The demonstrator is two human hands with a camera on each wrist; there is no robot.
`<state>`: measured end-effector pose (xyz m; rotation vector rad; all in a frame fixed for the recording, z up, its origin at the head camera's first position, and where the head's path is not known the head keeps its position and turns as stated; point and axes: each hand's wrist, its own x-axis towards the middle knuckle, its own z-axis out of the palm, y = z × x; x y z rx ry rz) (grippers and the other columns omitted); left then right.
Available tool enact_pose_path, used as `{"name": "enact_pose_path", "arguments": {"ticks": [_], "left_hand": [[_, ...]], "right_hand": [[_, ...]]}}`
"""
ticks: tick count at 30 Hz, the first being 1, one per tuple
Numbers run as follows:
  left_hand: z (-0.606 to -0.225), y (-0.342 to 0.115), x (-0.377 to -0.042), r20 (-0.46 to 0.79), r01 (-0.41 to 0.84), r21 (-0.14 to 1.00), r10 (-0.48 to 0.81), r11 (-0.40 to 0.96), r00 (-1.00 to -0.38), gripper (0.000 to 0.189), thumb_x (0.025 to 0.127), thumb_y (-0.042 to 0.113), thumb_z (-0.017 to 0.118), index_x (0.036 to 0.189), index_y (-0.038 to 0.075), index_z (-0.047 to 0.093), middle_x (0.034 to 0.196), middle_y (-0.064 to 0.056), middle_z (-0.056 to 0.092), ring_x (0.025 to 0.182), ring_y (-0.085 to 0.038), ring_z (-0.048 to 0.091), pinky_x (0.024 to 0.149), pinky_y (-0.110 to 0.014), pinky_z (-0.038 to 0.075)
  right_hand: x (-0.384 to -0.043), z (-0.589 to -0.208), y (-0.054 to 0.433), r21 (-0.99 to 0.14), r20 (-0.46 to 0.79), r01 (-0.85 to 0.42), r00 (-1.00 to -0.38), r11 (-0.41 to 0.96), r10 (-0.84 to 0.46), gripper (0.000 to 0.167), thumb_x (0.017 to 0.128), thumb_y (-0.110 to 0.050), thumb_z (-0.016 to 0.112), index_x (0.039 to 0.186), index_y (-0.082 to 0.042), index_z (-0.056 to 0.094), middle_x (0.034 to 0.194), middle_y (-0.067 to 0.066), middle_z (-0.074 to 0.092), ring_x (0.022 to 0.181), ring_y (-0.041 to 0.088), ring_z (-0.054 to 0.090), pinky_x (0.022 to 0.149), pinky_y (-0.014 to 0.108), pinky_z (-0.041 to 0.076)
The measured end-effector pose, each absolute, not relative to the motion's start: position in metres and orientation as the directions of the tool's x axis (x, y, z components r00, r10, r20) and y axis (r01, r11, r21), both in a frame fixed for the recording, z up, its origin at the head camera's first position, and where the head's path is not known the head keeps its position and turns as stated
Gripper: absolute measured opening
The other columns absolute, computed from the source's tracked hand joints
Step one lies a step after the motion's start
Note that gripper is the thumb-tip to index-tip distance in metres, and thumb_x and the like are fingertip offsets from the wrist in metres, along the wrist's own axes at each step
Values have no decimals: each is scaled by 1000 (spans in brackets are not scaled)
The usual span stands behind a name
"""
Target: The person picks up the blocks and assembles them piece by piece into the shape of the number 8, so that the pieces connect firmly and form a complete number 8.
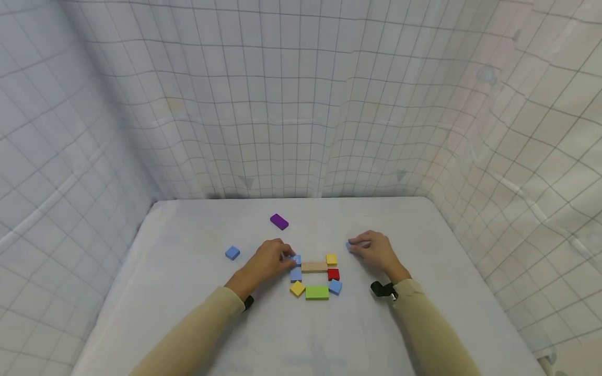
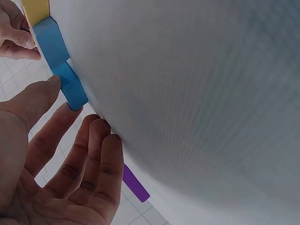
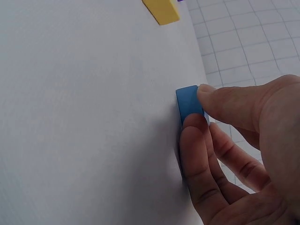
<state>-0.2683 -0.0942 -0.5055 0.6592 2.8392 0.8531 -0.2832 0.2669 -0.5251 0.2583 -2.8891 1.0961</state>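
Observation:
Thumb and forefinger of my left hand [image 1: 268, 259] pinch a small blue block [image 2: 74, 88] at the upper left corner of a group of blocks. Just below it lies another blue block [image 1: 296, 275]. My right hand [image 1: 378, 253], right of the group, pinches a further blue block [image 3: 189, 102] between thumb and fingertips, close over the table. Within the group, a tan wooden bar [image 1: 314, 267] lies across, a yellow block [image 1: 331, 259] and a red block [image 1: 333, 274] line the right side, and a long green block [image 1: 317, 293] forms the bottom.
A tilted yellow block [image 1: 297, 289] and a tilted blue block [image 1: 335, 287] flank the green one. Farther back lies a purple block [image 1: 279, 222]; a lone blue block [image 1: 232, 253] sits left. Gridded cloth [image 1: 301, 104] hangs around the white table [image 1: 188, 324].

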Motion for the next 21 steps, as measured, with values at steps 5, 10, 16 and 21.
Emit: {"name": "enact_pose_path", "arguments": {"ticks": [5,10,16,21], "left_hand": [[-501,-90,-266,7,347,528,405,775,-914,19,102,21,93,118,10,90,108,-6,78,93,-16,66,85,-35,62],[-501,-90,-265,5,338,522,394,783,-919,19,102,22,93,118,11,90,110,-5,79,95,-17,67,89,-38,63],[-501,-92,-263,21,347,540,400,766,-916,20,102,21,93,118,9,90,110,-6,80,97,-19,70,90,-41,64],[-519,-100,-272,53,395,545,440,739,-896,24,103,27,92,120,9,90,110,-7,80,97,-19,69,87,-37,63]], "right_hand": [[-289,-523,258,-656,94,-183,-982,733,-161,23,106,-18,88,127,-11,90,130,14,83,113,35,84,102,53,70],[-293,-523,252,-661,95,-194,-980,725,-176,23,106,-17,88,127,-12,90,131,14,83,111,35,85,102,53,70],[-292,-524,246,-690,50,-170,-981,703,-188,22,106,-20,88,127,-15,90,133,12,83,110,32,84,100,52,70],[-292,-524,239,-695,17,-166,-977,699,-215,23,107,-20,87,129,-16,89,138,10,83,109,27,81,95,46,70]]}}
